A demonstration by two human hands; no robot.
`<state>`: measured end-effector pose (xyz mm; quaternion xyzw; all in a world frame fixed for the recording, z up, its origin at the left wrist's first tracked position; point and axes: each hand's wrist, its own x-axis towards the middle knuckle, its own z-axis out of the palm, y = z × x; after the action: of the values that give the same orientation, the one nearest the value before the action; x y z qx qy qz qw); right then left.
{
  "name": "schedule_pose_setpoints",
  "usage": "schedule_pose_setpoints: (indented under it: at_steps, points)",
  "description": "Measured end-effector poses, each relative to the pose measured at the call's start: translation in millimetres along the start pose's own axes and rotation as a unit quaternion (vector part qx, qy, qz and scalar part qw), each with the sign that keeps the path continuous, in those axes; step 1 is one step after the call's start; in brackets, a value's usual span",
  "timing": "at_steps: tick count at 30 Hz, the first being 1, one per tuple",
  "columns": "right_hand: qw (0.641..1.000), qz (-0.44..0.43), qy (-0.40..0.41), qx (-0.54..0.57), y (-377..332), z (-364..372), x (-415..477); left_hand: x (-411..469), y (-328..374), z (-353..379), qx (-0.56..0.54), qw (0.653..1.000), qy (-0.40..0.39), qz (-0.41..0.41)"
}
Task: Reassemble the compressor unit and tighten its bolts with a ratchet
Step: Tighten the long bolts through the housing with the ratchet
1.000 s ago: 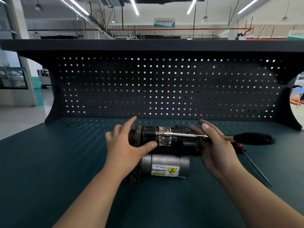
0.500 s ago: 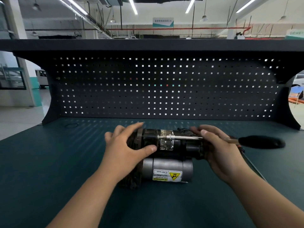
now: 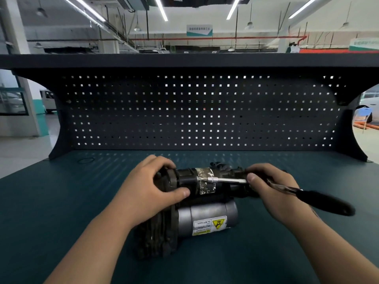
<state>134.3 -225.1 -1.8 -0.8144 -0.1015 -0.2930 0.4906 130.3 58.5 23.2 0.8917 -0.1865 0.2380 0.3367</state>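
The compressor unit (image 3: pixel 207 218) lies on its side on the green bench, a dark upper body over a silver cylinder with a yellow warning label. My left hand (image 3: pixel 147 191) grips the dark left end of the unit, fingers over the top and thumb on the front. My right hand (image 3: pixel 274 189) holds the ratchet (image 3: pixel 320 200) near its head. The chrome extension bar (image 3: pixel 223 179) points left along the upper body to a bolt by the taped band. The black handle sticks out to the right, tilted downward.
A dark pegboard back panel (image 3: pixel 196 111) with a shelf above closes the far side of the bench (image 3: pixel 61 201). A thin black ring (image 3: pixel 86 160) lies at the back left of the benchtop.
My left fingers have curled down over the unit's left end. The ratchet handle has swung downward to the right. The view has moved closer to the unit.
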Motion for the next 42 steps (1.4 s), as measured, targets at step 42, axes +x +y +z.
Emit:
schedule_pose_setpoints:
  at_steps: [42]
  points:
    - [0.991,-0.093,0.008,-0.098,10,-7,1,-4,10,2,0.041,0.998,-0.054,-0.001]
